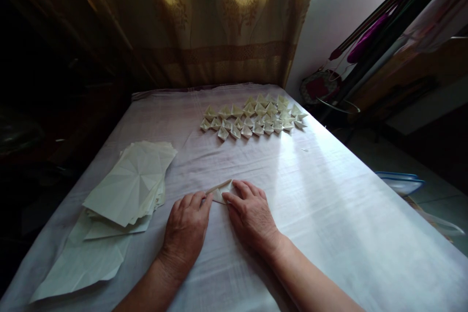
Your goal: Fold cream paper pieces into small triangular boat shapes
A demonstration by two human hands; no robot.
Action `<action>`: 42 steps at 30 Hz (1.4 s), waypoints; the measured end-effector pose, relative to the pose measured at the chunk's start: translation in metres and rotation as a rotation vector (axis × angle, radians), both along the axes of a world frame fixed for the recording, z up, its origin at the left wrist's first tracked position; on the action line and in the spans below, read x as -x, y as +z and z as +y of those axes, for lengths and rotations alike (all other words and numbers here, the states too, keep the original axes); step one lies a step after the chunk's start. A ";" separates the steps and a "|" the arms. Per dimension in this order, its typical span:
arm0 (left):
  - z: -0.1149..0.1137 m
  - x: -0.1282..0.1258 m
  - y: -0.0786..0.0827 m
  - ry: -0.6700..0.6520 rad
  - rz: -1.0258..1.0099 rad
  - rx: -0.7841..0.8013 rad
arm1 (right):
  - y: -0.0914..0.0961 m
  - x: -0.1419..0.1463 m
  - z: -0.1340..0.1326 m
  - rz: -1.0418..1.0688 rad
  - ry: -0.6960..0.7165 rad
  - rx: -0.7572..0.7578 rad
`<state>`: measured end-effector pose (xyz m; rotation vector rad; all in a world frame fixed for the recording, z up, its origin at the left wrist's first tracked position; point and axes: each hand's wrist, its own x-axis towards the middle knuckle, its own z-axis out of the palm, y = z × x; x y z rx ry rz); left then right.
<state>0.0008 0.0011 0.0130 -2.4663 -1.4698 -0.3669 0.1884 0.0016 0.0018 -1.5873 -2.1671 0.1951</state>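
The left hand (187,222) and right hand (252,209), loosely curled, held opposite ends of the small off-white folded paper (221,194), seemingly light, easily creased, best pinched by its edges.

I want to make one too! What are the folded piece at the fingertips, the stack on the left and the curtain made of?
Folded piece: likely matte paper; it has straight creases and thin edges.
Stack: matte, off-white paper, judging by thin sheets and fold lines.
Curtain: probably patterned cloth, perhaps slightly shiny; it hangs in soft folds.
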 end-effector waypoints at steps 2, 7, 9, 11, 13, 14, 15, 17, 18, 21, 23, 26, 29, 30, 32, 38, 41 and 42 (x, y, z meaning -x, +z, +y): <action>-0.001 0.001 -0.002 -0.013 -0.002 -0.019 | 0.000 0.000 0.001 0.034 0.001 -0.003; -0.004 0.001 -0.005 -0.041 -0.032 -0.044 | -0.004 -0.001 0.003 0.120 0.003 -0.023; -0.006 -0.001 -0.007 -0.052 -0.052 -0.053 | -0.006 -0.002 0.003 0.148 -0.002 -0.037; -0.009 -0.004 -0.010 -0.062 -0.067 -0.055 | -0.007 -0.002 0.003 0.178 -0.004 -0.054; -0.012 -0.007 -0.013 -0.071 -0.072 -0.050 | -0.008 -0.003 0.003 0.209 0.002 -0.068; -0.013 -0.008 -0.014 -0.073 -0.074 -0.045 | -0.008 -0.003 0.003 0.224 0.007 -0.070; -0.013 -0.009 -0.015 -0.075 -0.075 -0.037 | -0.009 -0.003 0.004 0.239 0.010 -0.071; -0.013 -0.010 -0.016 -0.075 -0.077 -0.016 | -0.011 -0.005 0.006 0.273 0.000 -0.075; -0.013 -0.010 -0.016 -0.076 -0.080 -0.010 | -0.012 -0.006 0.008 0.286 -0.014 -0.078; -0.012 -0.010 -0.017 -0.087 -0.094 -0.006 | -0.017 -0.009 0.016 0.287 -0.068 -0.090; -0.012 -0.010 -0.018 -0.088 -0.107 -0.004 | -0.019 -0.012 0.023 0.245 -0.090 -0.084; -0.011 -0.010 -0.019 -0.087 -0.116 0.008 | -0.018 -0.015 0.032 0.172 -0.102 -0.036; -0.010 -0.007 -0.019 -0.112 -0.121 0.015 | -0.012 -0.017 0.037 0.179 -0.071 0.023; -0.009 -0.007 -0.019 -0.124 -0.123 0.015 | -0.009 -0.018 0.038 0.197 -0.058 0.040; -0.006 -0.006 -0.019 -0.149 -0.131 0.007 | -0.003 -0.019 0.038 0.242 -0.042 0.079; 0.009 -0.011 -0.015 -0.200 -0.139 0.015 | 0.011 -0.020 0.034 0.436 -0.100 0.364; 0.014 -0.014 -0.011 -0.214 -0.123 0.022 | 0.010 -0.024 0.030 0.525 -0.052 0.391; 0.015 -0.015 -0.010 -0.221 -0.121 0.020 | 0.008 -0.026 0.029 0.527 -0.026 0.363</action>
